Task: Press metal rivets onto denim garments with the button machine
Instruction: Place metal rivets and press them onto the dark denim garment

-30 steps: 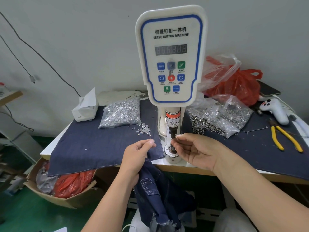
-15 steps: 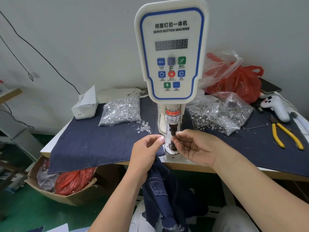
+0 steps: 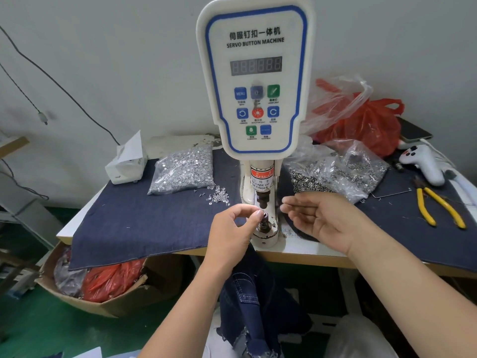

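Loading step: our left hand [image 3: 233, 226] pinches at the lower die [image 3: 265, 220] of the button machine [image 3: 255, 81], our right hand [image 3: 324, 218] hovers loose alongside. Denim garment [image 3: 258, 301] hangs below the bench [image 3: 309, 251]; next it needs lifting onto that die.

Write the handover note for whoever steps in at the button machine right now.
Left hand: fingertips pinched at the lower die; any rivet there is too small to see.
Right hand: open, empty, beside the press head.
Denim garment: hanging below the table edge, not on the die.
Rivet bags: left bag, right bag.
Left: lay denim over die, press.
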{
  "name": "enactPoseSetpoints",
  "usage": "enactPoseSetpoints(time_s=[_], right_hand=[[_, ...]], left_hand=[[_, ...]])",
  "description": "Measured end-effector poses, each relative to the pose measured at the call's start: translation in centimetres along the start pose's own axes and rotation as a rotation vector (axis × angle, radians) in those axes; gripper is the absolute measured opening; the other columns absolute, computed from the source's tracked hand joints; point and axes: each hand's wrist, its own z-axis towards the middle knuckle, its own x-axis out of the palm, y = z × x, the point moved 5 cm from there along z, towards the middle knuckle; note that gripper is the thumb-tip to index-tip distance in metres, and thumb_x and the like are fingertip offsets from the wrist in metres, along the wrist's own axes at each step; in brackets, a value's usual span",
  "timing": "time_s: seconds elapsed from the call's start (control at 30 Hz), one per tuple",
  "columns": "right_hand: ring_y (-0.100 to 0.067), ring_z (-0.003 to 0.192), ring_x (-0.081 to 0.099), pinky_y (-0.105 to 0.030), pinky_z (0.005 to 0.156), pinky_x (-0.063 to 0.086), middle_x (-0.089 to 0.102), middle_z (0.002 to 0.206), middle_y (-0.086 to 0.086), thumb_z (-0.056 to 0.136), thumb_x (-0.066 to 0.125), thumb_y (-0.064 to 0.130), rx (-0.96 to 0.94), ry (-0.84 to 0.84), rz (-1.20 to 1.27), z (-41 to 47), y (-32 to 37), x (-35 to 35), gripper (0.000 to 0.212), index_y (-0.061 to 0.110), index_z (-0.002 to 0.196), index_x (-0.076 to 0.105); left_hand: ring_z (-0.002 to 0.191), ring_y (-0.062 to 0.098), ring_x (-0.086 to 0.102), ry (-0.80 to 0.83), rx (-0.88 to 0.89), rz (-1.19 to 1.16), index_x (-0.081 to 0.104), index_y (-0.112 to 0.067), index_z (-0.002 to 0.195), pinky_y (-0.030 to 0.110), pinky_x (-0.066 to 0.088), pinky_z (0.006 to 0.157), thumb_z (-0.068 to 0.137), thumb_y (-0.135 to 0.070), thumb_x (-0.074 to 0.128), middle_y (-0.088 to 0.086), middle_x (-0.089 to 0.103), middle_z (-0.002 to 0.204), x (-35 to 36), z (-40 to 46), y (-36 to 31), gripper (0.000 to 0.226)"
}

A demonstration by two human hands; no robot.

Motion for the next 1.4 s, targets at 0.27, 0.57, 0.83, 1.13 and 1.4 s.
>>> enactPoseSetpoints(time_s=[0.27, 0.57, 0.83, 1.13, 1.4], right_hand=[[-0.017, 0.063, 0.073, -0.023, 0.053, 0.058, 0.077, 0.092, -0.022, 0.099, 0.058, 0.009, 0.035, -0.034, 0.053, -0.3, -1.4, -2.4, 0.032, -0.004, 0.08, 0.081], [-0.017, 0.068, 0.074, -0.024, 0.056, 0.059, 0.077, 0.094, -0.02, 0.099, 0.059, 0.012, 0.011, 0.006, 0.051, -0.6, -1.2, -1.8, 0.03, -0.002, 0.084, 0.082], [-0.018, 0.067, 0.072, -0.025, 0.058, 0.059, 0.077, 0.088, -0.018, 0.101, 0.059, 0.014, -0.087, -0.027, -0.13, -1.9, -1.3, -0.8, 0.027, -0.001, 0.093, 0.079], [0.008, 0.098, 0.067, -0.01, 0.084, 0.048, 0.073, 0.104, 0.026, 0.092, 0.071, 0.051, -0.402, 0.329, -1.001, -5.3, -4.6, 3.5, 0.028, 0.039, 0.116, 0.068], [-0.015, 0.086, 0.068, -0.04, 0.084, 0.053, 0.074, 0.093, -0.006, 0.089, 0.081, 0.025, -0.578, 0.32, -0.82, -7.2, -2.1, 3.7, 0.013, 0.015, 0.095, 0.074]], left_hand=[[0.071, 0.019, 0.074, 0.027, 0.034, 0.19, 0.073, -0.04, 0.088, 0.042, 0.063, 0.075, 0.096, -0.032, 0.078, -0.022, 0.074, 0.085, -0.1, 0.2, -1.4, 0.012], [0.08, -0.001, 0.069, 0.037, 0.041, 0.3, 0.077, -0.037, 0.093, 0.009, 0.047, 0.069, 0.094, -0.032, 0.079, -0.018, 0.075, 0.085, -0.5, 0.2, -2.4, 0.005], [0.071, -0.001, 0.063, -0.016, -0.15, 0.06, 0.073, -0.026, 0.096, 0.011, 0.045, 0.064, 0.1, -0.012, 0.053, -0.012, 0.076, 0.086, -1.5, -0.5, -1.6, 0.025], [0.047, 0.013, 0.042, 0.304, -0.327, -0.827, 0.057, -0.016, 0.092, 0.023, 0.04, 0.043, 0.082, -0.01, 0.052, 0.0, 0.055, 0.081, -0.4, -3.0, -3.0, 0.012], [0.077, 0.012, 0.058, 0.391, -0.072, -0.238, 0.066, -0.025, 0.093, 0.023, 0.048, 0.068, 0.079, -0.016, 0.067, -0.004, 0.065, 0.092, -2.4, -3.4, -4.0, 0.016]])
